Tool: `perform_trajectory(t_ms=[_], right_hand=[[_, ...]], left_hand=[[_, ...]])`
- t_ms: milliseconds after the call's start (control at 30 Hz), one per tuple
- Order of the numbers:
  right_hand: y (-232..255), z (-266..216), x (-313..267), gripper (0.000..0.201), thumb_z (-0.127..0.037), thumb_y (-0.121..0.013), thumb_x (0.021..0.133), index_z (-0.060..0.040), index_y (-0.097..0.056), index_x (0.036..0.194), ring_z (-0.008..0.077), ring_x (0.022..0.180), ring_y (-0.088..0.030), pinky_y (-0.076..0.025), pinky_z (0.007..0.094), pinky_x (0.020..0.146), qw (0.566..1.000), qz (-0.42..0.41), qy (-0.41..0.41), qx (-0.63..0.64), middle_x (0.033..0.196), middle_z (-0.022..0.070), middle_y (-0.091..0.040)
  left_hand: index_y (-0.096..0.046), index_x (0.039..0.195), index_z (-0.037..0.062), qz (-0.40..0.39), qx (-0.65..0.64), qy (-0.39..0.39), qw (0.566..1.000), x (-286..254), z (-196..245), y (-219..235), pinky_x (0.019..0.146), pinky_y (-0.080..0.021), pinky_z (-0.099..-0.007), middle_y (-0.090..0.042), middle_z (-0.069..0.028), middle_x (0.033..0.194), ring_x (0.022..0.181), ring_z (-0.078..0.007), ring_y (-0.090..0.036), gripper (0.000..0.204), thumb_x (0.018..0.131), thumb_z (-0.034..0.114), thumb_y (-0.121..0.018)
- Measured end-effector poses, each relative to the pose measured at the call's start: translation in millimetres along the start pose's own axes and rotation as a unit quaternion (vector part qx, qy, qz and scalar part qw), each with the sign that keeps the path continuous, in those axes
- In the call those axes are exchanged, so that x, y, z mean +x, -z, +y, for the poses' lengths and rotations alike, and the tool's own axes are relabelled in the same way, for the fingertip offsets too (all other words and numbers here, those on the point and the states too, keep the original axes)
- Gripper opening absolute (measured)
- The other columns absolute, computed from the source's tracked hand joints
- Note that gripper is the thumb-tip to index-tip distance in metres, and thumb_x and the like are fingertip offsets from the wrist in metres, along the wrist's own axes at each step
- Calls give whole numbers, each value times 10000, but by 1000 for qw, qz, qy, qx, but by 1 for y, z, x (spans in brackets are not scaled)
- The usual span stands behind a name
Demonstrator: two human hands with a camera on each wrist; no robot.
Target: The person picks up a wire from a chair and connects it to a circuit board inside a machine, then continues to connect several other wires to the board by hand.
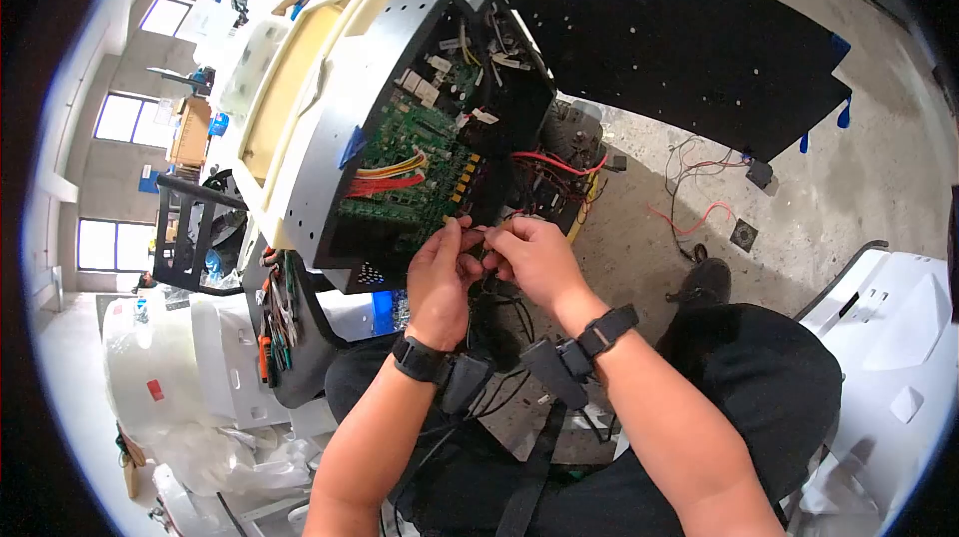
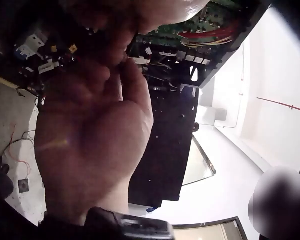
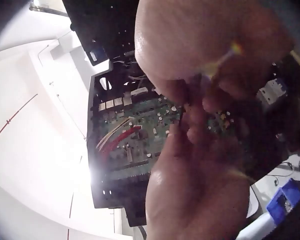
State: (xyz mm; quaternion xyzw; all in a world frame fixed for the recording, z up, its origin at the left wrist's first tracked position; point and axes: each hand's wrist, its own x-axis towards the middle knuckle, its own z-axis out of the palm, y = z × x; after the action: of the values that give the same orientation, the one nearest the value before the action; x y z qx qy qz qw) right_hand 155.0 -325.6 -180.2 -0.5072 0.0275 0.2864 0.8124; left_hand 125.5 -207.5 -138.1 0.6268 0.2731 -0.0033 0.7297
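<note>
My left hand (image 1: 438, 277) and right hand (image 1: 541, 259) meet fingertip to fingertip at the lower edge of an open casing (image 1: 335, 127). Between the pinching fingers is a small thin piece, mostly covered; I cannot tell what it is. Beside the left hand, inside the casing, lies a green circuit board (image 1: 400, 129) with a bundle of red and yellow wires (image 1: 392, 177). A thick red cable (image 1: 561, 163) curves just beyond the right hand. Both wrist views show the hands overlapping in front of the board (image 3: 155, 135).
A large black panel (image 1: 679, 47) extends from the casing's far side. Loose wires and a small black box (image 1: 759, 173) lie on the concrete floor (image 1: 639, 227). Hand tools (image 1: 268, 342) hang at the left, near a blue bin (image 1: 384, 311). A white shell (image 1: 884, 322) stands at the right.
</note>
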Motion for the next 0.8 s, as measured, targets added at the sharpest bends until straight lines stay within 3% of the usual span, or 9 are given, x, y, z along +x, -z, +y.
perform_trajectory(t_ms=[100, 167, 400, 500, 567, 733, 800], right_hand=[[-4, 1, 5, 209, -193, -550, 842, -4, -604, 772, 85, 546, -506, -402, 230, 505, 997, 57, 22, 46, 658, 36, -594], [-3, 2, 11, 264, -213, -537, 827, 33, -620, 781, 143, 543, -572, -444, 281, 535, 993, 97, 54, 28, 641, 86, -630], [-1, -5, 14, 284, -237, -532, 834, 29, -621, 788, 158, 584, -591, -443, 290, 570, 988, 133, 69, 31, 643, 91, -633], [0, -11, 15, 291, -248, -532, 835, 25, -620, 783, 153, 577, -584, -442, 291, 569, 983, 162, 61, 61, 641, 83, -630], [1, -17, 14, 244, -234, -545, 847, -1, -603, 806, 74, 534, -504, -403, 216, 505, 984, 147, 57, 83, 646, 31, -591], [-3, -24, 8, 251, -242, -550, 844, 2, -601, 811, 74, 536, -504, -402, 213, 502, 983, 116, 83, 117, 646, 31, -591], [-4, -28, 7, 248, -236, -551, 841, 5, -603, 812, 75, 534, -503, -403, 216, 504, 978, 126, 106, 126, 645, 33, -591]], left_hand=[[-533, 1090, 31, 14, 29, 3, 999, -1, 4, -3, 565, -397, -194, -632, -59, 939, 588, -44, -490, 289, 922, 263, -497], [-503, 1128, 30, 9, 32, -3, 999, -2, 8, -7, 589, -407, -206, -621, -65, 942, 630, -77, -499, 284, 927, 231, -484], [-491, 1167, 40, 24, 93, -58, 994, 3, 19, -19, 587, -409, -207, -612, -84, 1014, 620, -63, -532, 305, 916, 213, -501], [-489, 1158, 57, 73, 41, -128, 988, -1, 39, -28, 587, -409, -203, -609, -61, 978, 611, -62, -523, 285, 908, 191, -514], [-500, 1121, 73, 78, 7, -190, 979, -4, 49, -34, 588, -410, -206, -600, -40, 938, 613, -64, -513, 241, 905, 176, -517], [-513, 1051, 82, 67, -58, -206, 975, -12, 53, -41, 584, -404, -218, -577, -19, 862, 652, -75, -498, 190, 916, 215, -507], [-521, 951, 85, 55, -79, -198, 975, -6, 49, -26, 579, -390, -233, -514, 5, 729, 623, -84, -460, 179, 927, 260, -488]])
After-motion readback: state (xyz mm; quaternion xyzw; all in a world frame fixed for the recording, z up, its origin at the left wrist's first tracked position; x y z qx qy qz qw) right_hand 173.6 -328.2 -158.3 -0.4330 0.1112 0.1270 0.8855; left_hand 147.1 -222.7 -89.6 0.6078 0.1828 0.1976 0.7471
